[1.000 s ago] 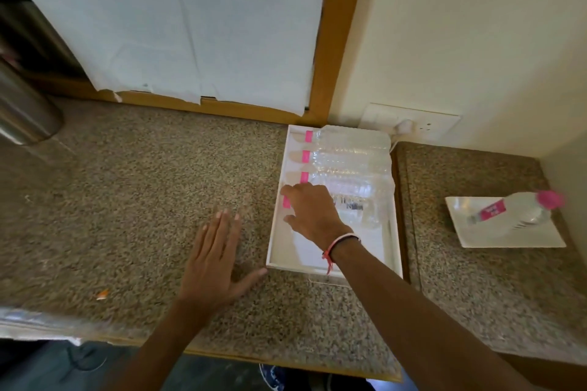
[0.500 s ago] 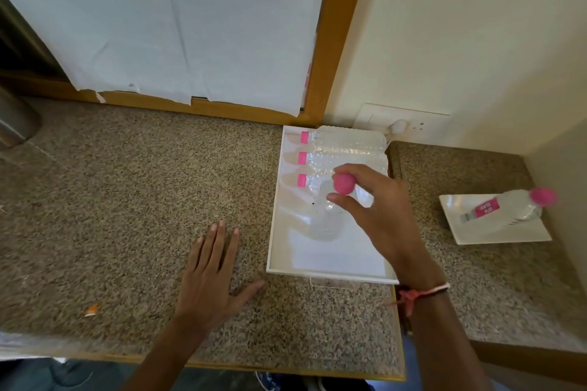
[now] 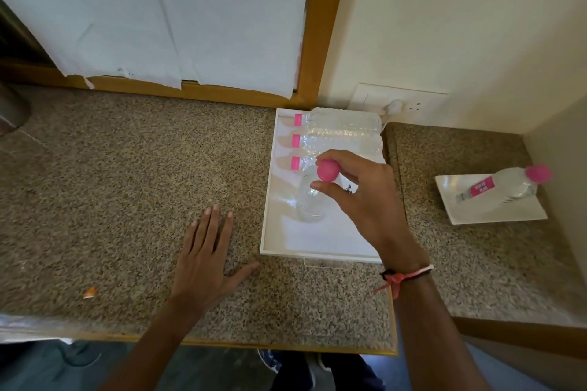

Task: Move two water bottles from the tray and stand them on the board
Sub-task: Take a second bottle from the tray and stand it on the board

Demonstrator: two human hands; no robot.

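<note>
Bare counter [image 3: 476,263] between tray [image 3: 270,232] and board [image 3: 495,216]; standing bottle [image 3: 502,184] occupies board's far side.

1. Speckled granite countertop [image 3: 127,187]: brown and grey, spans the left and centre of the view; its front edge carries a thin gold-coloured trim.
2. Lower granite ledge [image 3: 495,263]: same speckled finish, located to the right of the main countertop, in the corner of the walls.
3. Orange scrap [image 3: 90,293]: small, lies on the countertop near the front left edge.
4. Wooden frame [image 3: 320,25]: golden-brown, stands behind the countertop; white paper sheets [image 3: 178,9] cover its panel, with torn lower edges.
5. White socket plate [image 3: 401,102]: mounted on the cream wall [image 3: 460,19]; a white plug [image 3: 394,105] is inserted.
6. Metal container [image 3: 11,108]: far left edge, partly out of view.
</note>
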